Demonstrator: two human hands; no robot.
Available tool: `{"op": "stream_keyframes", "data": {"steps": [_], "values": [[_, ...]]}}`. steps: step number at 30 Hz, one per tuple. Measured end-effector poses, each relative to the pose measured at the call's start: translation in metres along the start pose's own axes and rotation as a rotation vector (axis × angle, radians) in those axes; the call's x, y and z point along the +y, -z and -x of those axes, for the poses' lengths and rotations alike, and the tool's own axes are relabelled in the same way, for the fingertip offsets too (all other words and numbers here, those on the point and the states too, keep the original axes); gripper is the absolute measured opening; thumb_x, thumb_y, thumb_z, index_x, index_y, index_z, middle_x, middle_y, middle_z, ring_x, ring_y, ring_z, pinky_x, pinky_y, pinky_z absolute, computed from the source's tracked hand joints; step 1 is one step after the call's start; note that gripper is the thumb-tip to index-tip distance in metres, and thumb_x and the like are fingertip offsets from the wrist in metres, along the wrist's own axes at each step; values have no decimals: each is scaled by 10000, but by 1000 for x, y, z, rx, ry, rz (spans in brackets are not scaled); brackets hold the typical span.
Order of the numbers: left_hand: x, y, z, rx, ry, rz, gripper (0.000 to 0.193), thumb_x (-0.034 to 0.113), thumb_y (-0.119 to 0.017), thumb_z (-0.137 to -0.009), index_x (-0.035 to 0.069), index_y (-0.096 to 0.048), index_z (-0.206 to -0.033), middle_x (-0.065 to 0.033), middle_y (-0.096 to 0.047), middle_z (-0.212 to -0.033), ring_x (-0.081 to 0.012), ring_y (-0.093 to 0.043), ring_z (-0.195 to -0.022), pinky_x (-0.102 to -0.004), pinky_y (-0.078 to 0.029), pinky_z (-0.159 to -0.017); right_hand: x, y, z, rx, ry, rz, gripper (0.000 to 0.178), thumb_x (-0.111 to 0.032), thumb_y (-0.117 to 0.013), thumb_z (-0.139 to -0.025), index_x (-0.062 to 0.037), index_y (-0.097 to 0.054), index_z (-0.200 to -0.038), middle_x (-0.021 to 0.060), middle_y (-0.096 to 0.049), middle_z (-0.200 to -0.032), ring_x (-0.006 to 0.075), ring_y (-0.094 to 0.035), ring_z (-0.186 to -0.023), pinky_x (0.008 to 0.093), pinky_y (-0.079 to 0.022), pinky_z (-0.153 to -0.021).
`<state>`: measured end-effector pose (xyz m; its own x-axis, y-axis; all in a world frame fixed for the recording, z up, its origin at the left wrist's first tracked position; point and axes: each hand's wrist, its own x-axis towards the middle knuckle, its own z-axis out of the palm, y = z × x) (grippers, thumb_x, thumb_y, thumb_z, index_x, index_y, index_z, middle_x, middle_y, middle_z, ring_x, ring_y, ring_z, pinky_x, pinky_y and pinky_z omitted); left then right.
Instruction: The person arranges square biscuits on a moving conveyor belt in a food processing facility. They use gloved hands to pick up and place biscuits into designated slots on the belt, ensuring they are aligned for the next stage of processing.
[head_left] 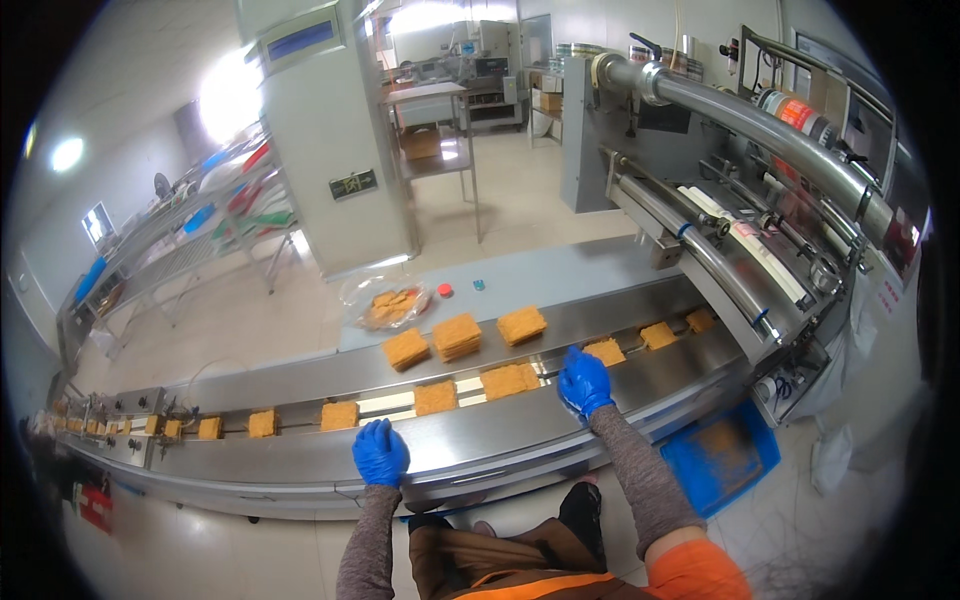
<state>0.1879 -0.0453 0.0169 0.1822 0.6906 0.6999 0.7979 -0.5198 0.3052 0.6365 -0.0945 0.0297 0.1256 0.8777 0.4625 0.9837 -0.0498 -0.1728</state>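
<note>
A row of flat, square, orange-brown snack cakes (435, 397) lies along the channel of a steel conveyor (450, 435) in front of me. My left hand (380, 453), in a blue glove, rests on the conveyor's near edge, its fingers curled and nothing visible in them. Over the near side of the channel is my right hand (585, 380), also gloved in blue. Its fingers are drawn together just left of another cake (604, 351), and whatever they may hold is hidden. Three stacks of the same cakes, including a middle stack (457, 337), stand on the far ledge.
Beyond the stacks, a clear plastic bag (388, 302) of broken pieces sits near a red cap (445, 290). Rollers and a film frame (690, 240) rise over the conveyor's right end. A blue crumb-strewn bin (715, 460) stands on the floor below. A pillar (335, 150) stands behind.
</note>
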Motion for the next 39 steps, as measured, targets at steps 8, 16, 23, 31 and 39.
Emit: {"op": "stream_keyframes", "data": {"steps": [8,16,23,31,39], "values": [[1,0,1,24,-2,-18,196,54,-624,-828,69,-653,-1021,-152,-656,-1019,-371,-625,-946,-482,-511,-819,1,-1,3,-146,-284,21,805,-564,-672,-814,35,-528,-1332,303,-570,-1310,430,-590,-1144,515,-471,-960],[0,-3,1,8,6,-30,216,44,-630,-822,87,-643,-1033,-141,-660,-1007,-374,-628,-959,-487,-512,-813,17,0,-13,-258,-427,36,1138,-659,-693,-766,-13,-186,-1554,282,-550,-1354,424,-600,-1168,508,-476,-978],[0,-1,0,-2,36,-28,210,51,-635,-809,79,-658,-1015,-149,-672,-1047,-371,-626,-977,-492,-506,-833,121,14,-1,-292,-506,52,829,-539,-726,-771,-26,-493,-1380,260,-573,-1330,413,-620,-1121,508,-459,-1011],[0,-3,1,21,14,-84,202,38,-638,-823,87,-666,-1017,-138,-676,-1038,-346,-627,-943,-458,-510,-819,128,1,8,199,-268,320,681,-437,-682,-832,61,-563,-1281,280,-620,-1219,416,-617,-1086,510,-460,-980],[1,-4,1,1,36,-85,247,44,-628,-810,88,-652,-1052,-138,-661,-1054,-354,-614,-995,-477,-500,-853,79,4,4,-102,-309,-23,509,-396,-663,-842,35,-665,-1113,255,-684,-1033,394,-656,-950,501,-514,-850]]}}
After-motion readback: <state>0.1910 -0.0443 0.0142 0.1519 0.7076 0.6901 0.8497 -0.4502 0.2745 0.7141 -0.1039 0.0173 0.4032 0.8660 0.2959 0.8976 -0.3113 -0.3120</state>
